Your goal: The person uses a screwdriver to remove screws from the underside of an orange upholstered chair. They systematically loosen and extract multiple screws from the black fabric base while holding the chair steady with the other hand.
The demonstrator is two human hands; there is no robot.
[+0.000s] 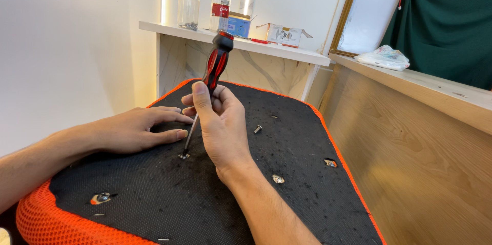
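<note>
- The right hand (pixel 220 122) was closed around the lower grip of the red-and-black screwdriver (pixel 217 63), thumb up along it.
- The left hand (pixel 136 129) lay flat and open on the black seat underside (pixel 154 194), holding nothing, fingertips just beside the screw (pixel 183 156).
- Pressing straight down along the shaft would likely keep the tip seated.
- Its long axis stood nearly upright, tip down on the screw, handle tilted slightly right and away.

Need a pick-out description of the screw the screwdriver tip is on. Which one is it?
Start from the black fabric panel with orange mesh edging that fills the lower frame. Near its middle, the right hand holds a red-and-black screwdriver while the left hand lies flat beside it. The screw sits under the shaft tip, unlike the loose screw lying to the right.
</note>
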